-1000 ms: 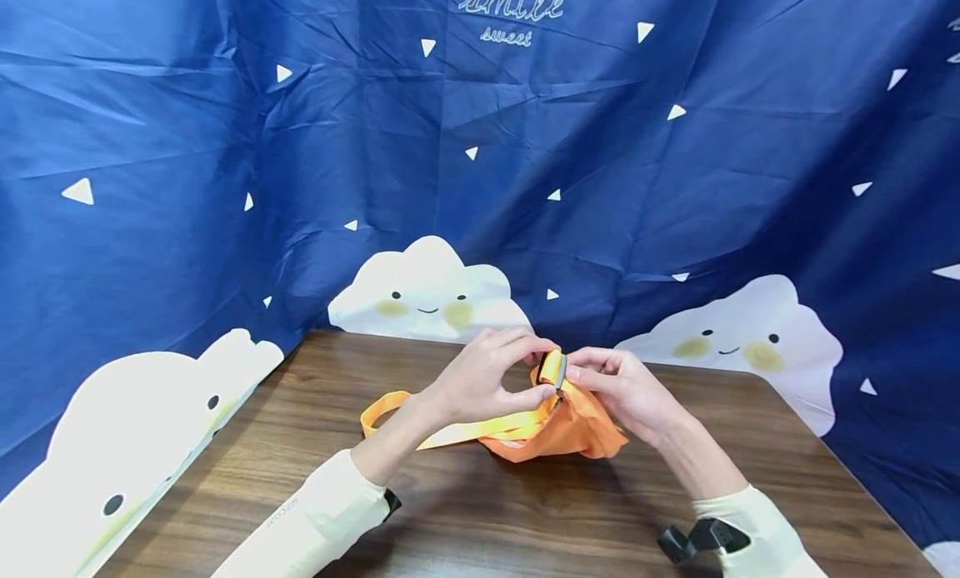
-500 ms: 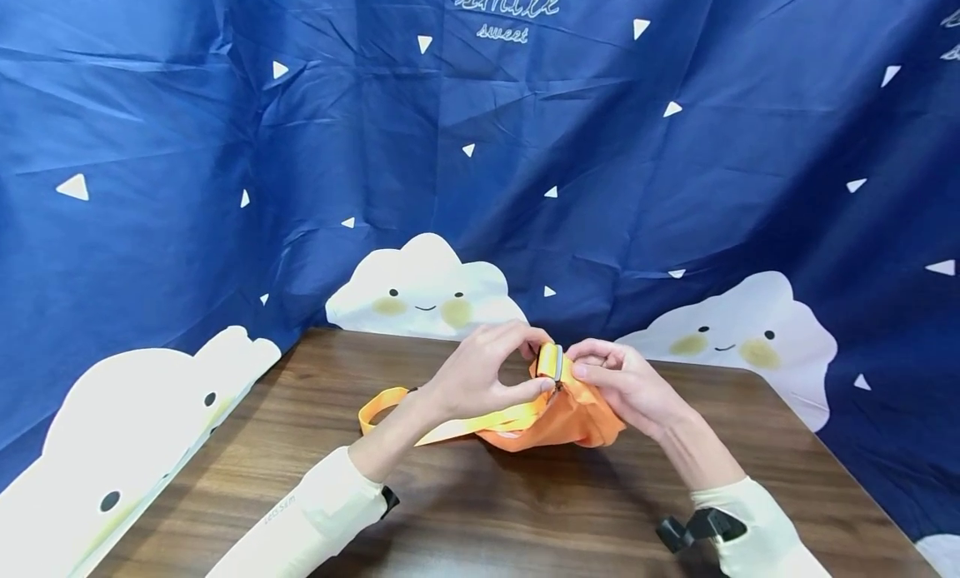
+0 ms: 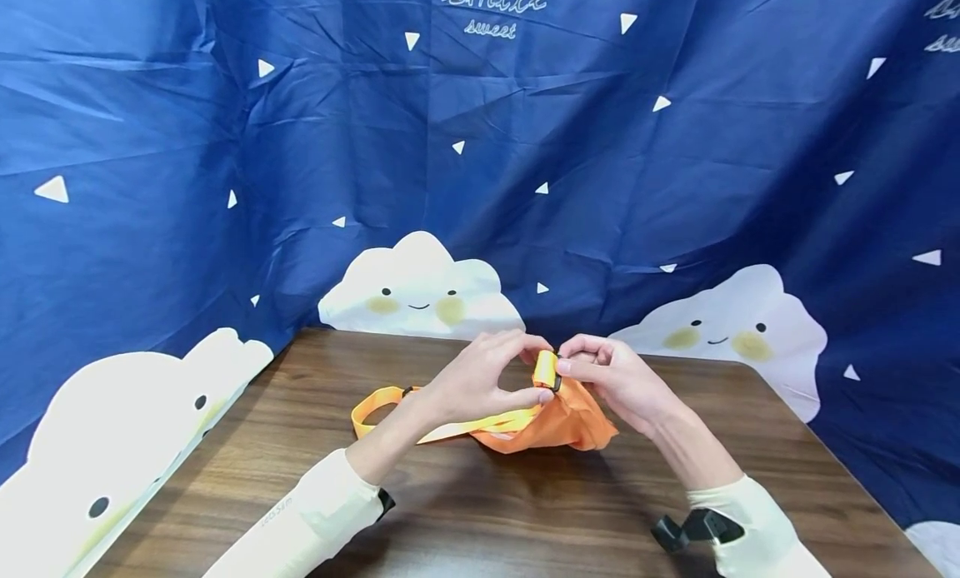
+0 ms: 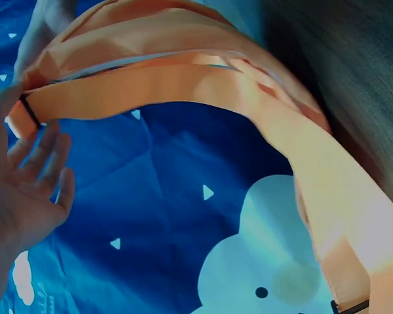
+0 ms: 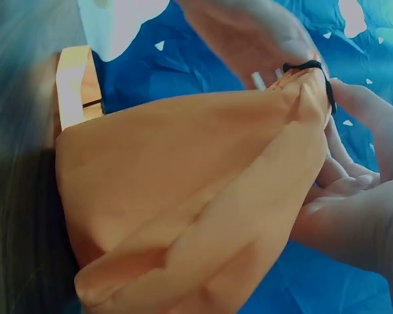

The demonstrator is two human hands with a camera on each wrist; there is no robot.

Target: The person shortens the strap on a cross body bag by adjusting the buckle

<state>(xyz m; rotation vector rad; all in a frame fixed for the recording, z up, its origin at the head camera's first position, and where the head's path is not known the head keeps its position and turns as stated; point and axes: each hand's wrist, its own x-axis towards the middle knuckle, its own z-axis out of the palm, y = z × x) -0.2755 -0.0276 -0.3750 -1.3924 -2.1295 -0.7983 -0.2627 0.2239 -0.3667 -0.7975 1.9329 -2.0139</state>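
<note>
An orange cloth bag point(image 3: 573, 424) with a yellow-orange webbing strap point(image 3: 369, 407) is at the middle of the table, its gathered end raised between both hands. At that end, a short fold of webbing passes through a black buckle point(image 5: 331, 91). My left hand point(image 3: 480, 382) pinches this buckled end from the left, thumb below and index finger above. From the right, my right hand point(image 3: 618, 386) pinches the buckle's edge between thumb and index finger. In the left wrist view, the strap point(image 4: 183, 85) arches along the bag point(image 4: 137, 33). The bag hides part of the right fingers there.
The brown wooden table point(image 3: 480, 520) runs back to a blue curtain point(image 3: 375, 145) with white clouds and triangles. A strap loop lies left of the bag, partly behind my left forearm. A black wrist device point(image 3: 697, 528) is strapped on the right sleeve.
The buckle and its webbing fold have turned a little, so the grey edge seen before no longer shows. My right thumb and index finger have shifted left onto the buckle. The head view has panned slightly.
</note>
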